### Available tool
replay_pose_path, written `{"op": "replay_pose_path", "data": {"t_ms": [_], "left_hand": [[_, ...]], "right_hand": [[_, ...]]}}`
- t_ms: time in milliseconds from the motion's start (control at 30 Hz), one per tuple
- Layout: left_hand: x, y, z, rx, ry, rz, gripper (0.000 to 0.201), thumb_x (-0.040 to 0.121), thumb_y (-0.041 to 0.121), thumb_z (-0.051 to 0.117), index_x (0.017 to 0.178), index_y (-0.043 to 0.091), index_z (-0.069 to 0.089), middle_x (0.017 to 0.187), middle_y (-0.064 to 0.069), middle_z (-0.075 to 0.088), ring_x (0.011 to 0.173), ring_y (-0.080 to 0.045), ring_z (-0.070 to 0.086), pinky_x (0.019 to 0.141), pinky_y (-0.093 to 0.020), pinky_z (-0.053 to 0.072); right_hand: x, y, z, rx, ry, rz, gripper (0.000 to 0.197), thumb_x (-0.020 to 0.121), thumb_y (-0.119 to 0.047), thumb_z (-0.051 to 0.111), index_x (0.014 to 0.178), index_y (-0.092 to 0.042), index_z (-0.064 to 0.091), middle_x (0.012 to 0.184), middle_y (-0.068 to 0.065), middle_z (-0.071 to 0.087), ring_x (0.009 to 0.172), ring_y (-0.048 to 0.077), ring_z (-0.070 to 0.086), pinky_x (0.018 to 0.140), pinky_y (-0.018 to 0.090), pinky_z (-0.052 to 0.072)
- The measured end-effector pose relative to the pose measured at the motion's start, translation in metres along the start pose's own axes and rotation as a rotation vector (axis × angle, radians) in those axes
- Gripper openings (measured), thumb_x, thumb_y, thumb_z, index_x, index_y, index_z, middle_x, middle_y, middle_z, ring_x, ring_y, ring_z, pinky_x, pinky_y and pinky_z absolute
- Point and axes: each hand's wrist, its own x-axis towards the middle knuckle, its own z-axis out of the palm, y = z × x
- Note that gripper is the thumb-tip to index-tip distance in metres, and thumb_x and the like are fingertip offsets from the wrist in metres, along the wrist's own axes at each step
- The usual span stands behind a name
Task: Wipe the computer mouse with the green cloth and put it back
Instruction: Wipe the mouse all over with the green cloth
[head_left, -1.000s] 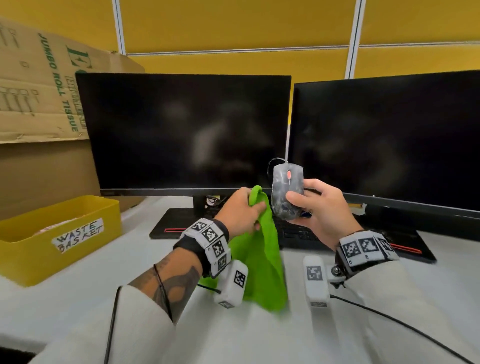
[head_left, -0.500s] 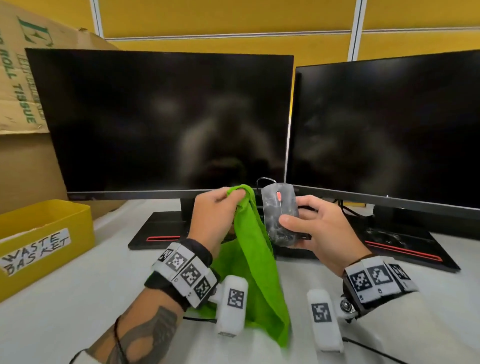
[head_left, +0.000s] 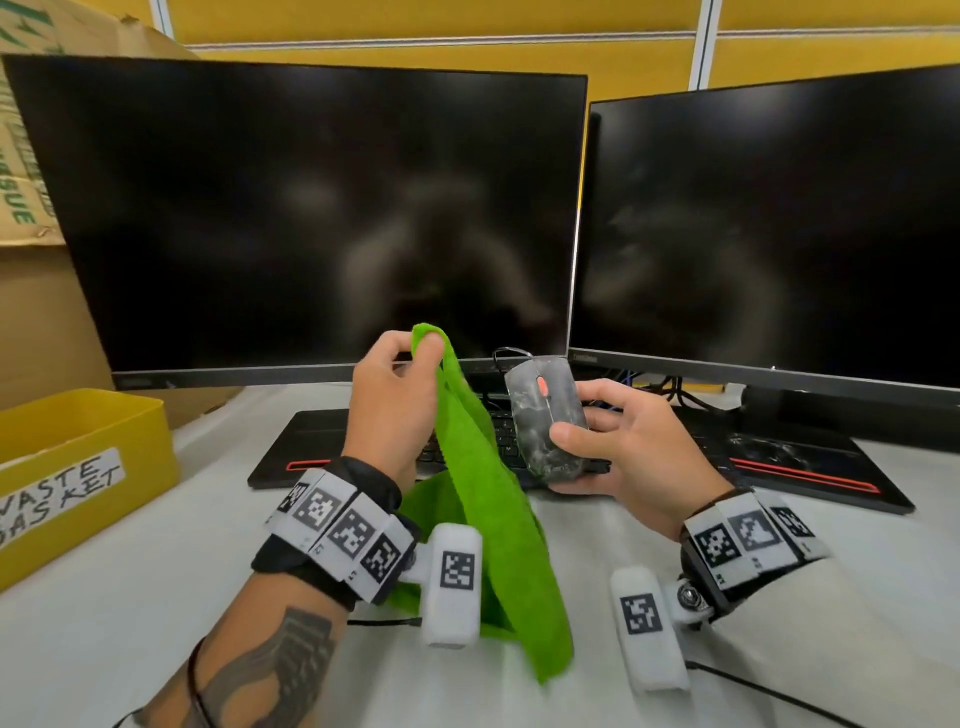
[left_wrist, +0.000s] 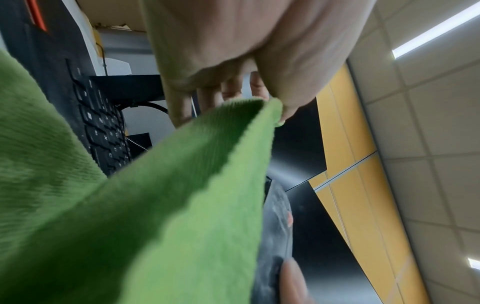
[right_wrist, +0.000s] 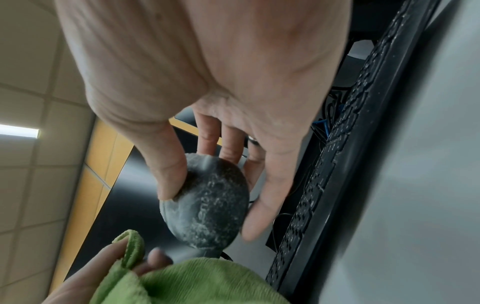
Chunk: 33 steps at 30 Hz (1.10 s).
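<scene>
The dusty grey computer mouse (head_left: 545, 421) with a red wheel is held in the air over the keyboard by my right hand (head_left: 618, 441), thumb on top and fingers underneath. In the right wrist view the mouse (right_wrist: 210, 201) shows white smears on its shell. My left hand (head_left: 400, 395) pinches the top corner of the green cloth (head_left: 483, 499), which hangs down to the desk just left of the mouse. The left wrist view shows the cloth (left_wrist: 155, 195) stretched from the pinching fingers, with the mouse (left_wrist: 275, 226) beside it. Cloth and mouse are close, slightly apart.
Two dark monitors (head_left: 311, 218) stand side by side behind the hands. A black keyboard (head_left: 498, 436) with a red stripe lies under them. A yellow waste basket (head_left: 78, 467) sits at the left, cardboard boxes (head_left: 31, 156) behind it. The white desk (head_left: 156, 597) lies in front.
Both hands have come lower and nearer to me. The left hand has lifted the cloth's corner higher and a little away from the mouse, so the cloth hangs longer.
</scene>
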Motion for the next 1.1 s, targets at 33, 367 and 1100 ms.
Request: {"op": "replay_pose_path", "data": {"t_ms": [33,367,1100], "left_hand": [[-0.001,0.001,0.001,-0.006,0.006,-0.010,0.017,0.103,0.024,0.064,0.089,0.013,0.062,0.076,-0.014,0.060,0.067,-0.034,0.074,0.065,-0.048,0.060],[-0.009,-0.003,0.004,0.260,-0.037,0.270,0.007,0.081,0.033,0.088,0.088,0.032,0.086,0.089,0.006,0.080,0.087,-0.009,0.075,0.087,-0.034,0.058],[-0.018,0.006,0.011,0.479,-0.069,0.355,0.009,0.076,0.034,0.092,0.081,0.033,0.084,0.084,0.012,0.079,0.084,-0.004,0.074,0.086,-0.039,0.059]], "right_hand": [[0.000,0.000,0.000,0.002,-0.001,-0.001,0.032,0.091,0.003,0.073,0.118,-0.012,0.070,0.107,0.017,0.080,0.102,0.044,0.077,0.087,0.067,0.061],[0.000,0.000,0.002,0.006,-0.021,-0.039,0.033,0.089,0.003,0.075,0.117,-0.013,0.072,0.104,0.016,0.080,0.091,0.035,0.077,0.083,0.064,0.063],[0.000,-0.001,0.003,-0.048,-0.008,-0.087,0.033,0.090,0.005,0.075,0.117,-0.015,0.072,0.104,0.016,0.082,0.087,0.031,0.080,0.075,0.056,0.066]]}}
